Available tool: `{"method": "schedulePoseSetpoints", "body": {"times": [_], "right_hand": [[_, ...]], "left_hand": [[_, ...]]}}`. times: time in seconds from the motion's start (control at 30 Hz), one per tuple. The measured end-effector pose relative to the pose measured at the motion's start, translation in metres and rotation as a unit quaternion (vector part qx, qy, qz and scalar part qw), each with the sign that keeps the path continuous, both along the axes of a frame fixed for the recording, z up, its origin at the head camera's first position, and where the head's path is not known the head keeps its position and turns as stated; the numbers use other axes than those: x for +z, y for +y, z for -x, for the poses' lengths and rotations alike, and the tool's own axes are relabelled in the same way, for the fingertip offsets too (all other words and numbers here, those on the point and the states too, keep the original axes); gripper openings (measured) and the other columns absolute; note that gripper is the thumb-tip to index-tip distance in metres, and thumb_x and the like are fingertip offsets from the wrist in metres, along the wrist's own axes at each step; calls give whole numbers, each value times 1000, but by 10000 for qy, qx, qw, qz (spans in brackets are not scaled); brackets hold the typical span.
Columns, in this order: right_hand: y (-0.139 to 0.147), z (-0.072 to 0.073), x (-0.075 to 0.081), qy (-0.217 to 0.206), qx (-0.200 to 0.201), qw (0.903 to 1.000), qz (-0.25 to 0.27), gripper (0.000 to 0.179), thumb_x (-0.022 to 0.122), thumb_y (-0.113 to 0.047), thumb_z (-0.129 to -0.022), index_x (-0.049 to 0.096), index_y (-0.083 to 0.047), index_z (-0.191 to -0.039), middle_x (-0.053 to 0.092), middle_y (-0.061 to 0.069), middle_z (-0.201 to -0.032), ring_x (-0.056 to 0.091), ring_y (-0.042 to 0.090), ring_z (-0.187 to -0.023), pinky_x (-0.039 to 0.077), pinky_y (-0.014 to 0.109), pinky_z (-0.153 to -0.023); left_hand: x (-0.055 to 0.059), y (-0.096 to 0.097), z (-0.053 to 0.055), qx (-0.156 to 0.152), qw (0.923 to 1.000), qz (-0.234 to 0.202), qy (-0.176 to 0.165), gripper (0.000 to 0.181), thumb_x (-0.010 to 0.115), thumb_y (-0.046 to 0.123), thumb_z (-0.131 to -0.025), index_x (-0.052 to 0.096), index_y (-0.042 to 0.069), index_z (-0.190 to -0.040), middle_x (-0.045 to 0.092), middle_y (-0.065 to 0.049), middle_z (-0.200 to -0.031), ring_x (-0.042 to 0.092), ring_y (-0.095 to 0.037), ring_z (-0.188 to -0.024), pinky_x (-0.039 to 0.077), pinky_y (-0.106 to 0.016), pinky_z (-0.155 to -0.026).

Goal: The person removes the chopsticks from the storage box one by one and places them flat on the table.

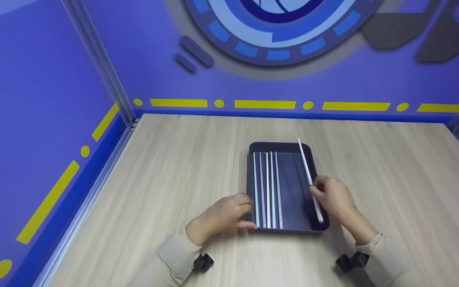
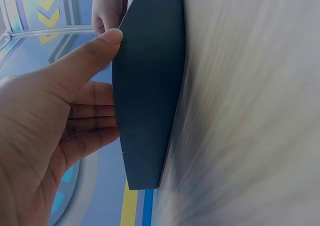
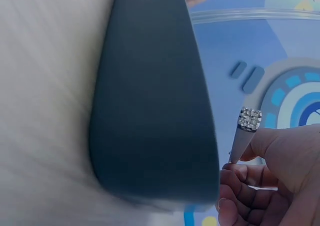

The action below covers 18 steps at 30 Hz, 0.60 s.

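A dark rectangular tray (image 1: 297, 230) holds several slim pastel chopsticks (image 1: 268, 191), lying side by side along its left half. My left hand (image 1: 227, 211) grips the tray's near left corner; in the left wrist view the thumb (image 2: 107, 39) lies on the rim and the fingertips meet the edge further along. At the tray's right side my right hand (image 1: 333, 195) pinches a pale chopstick (image 1: 305, 163) between thumb and fingers. That chopstick slants over the right part of the tray, its far tip overlapping the back rim. Its patterned silvery end (image 3: 250, 119) shows in the right wrist view.
The tray stands on a light wood-grain table (image 1: 173, 167). Behind it rises a blue printed wall panel (image 1: 146, 59) with yellow marks, and another blue panel (image 1: 34, 119) borders the left side. A metal post (image 1: 100, 59) marks the corner.
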State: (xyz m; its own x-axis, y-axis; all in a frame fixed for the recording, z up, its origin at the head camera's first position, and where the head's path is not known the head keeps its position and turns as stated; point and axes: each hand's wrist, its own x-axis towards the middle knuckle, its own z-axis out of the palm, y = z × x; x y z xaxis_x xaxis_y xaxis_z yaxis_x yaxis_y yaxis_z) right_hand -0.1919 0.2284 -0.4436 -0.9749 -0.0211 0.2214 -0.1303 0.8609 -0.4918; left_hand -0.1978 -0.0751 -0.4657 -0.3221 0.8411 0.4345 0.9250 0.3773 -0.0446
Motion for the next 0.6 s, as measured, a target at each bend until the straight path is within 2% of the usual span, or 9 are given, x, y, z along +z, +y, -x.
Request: {"method": "schedulePoseSetpoints", "body": {"times": [0.3,0.6], "right_hand": [[14,-2,-1,-48,-108,9999,61,18,60,-11,-81,54,-11,-64,50,-2,-58,44,16,-57,35,28,-55],[26,-4,-1,-169,-204,9996,29,19,61,-13,-83,55,-11,-65,52,-2,-60,44,15,-58,35,28,-55]], "left_hand": [[0,0,0,17,10000,18,-51,39,67,49,-81,65,10,-78,65,1,-90,61,-10,-84,53,-13,-79],[0,0,0,1,10000,-31,34,39,68,49,-81,65,10,-77,63,2,-87,59,-9,-80,52,-12,-75]]}}
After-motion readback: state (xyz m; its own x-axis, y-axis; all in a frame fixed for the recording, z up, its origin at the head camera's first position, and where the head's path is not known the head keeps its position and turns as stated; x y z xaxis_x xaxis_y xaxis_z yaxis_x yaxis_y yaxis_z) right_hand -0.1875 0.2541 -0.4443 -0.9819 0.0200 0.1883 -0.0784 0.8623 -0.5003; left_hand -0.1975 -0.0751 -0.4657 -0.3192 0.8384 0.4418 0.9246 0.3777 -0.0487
